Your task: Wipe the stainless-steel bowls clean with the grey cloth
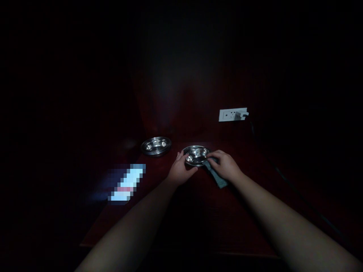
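From here I make out a blurred bright patch [129, 185] at lower left on the dark red desk [170, 226], with stacked metal bowls [155, 152] above it, apart from both hands. Near the centre, my left hand [179, 170], thumb spread from fingers, touches the near-left rim of a metal bowl [198, 155], probably steadying it; I cannot tell how firmly. My right hand [227, 164] pinches a greenish cloth [218, 179] at the opposite rim, its tail hanging loose. Beyond, a wall socket [225, 115] holds a white plug [242, 113]; a cord [283, 175] trails toward lower right. Nothing visible blocks the bowl, though darkness hides the edges.
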The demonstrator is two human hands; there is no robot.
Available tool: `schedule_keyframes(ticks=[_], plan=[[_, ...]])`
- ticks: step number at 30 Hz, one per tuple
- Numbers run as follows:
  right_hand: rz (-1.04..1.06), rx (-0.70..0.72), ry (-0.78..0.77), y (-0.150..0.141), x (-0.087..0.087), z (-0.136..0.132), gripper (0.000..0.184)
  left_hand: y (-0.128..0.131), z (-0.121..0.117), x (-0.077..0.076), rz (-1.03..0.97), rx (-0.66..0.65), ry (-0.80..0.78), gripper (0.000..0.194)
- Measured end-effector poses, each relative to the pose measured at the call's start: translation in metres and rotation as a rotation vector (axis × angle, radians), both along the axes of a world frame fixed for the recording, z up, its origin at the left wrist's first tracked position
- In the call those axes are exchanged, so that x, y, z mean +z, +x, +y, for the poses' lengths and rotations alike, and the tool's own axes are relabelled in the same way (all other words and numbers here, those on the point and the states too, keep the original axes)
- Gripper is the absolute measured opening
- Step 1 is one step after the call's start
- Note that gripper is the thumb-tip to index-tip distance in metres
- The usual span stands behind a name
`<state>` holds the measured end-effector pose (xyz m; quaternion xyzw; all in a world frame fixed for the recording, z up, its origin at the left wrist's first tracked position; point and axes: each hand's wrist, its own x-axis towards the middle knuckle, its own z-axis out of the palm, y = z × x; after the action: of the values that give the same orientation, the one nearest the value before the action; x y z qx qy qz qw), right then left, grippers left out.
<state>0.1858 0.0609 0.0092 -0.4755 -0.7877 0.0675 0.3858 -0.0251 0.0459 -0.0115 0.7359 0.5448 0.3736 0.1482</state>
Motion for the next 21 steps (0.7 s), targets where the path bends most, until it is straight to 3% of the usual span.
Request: schedule_keyframes(ticks=[21], plan=[[-0.137, 0.031, -0.161, 0.0093, 0.0037, -0.0027, 0.037, 0.0022, -0.0066, 0.0095, 0.042, 0.008, -0.053, 0.061]])
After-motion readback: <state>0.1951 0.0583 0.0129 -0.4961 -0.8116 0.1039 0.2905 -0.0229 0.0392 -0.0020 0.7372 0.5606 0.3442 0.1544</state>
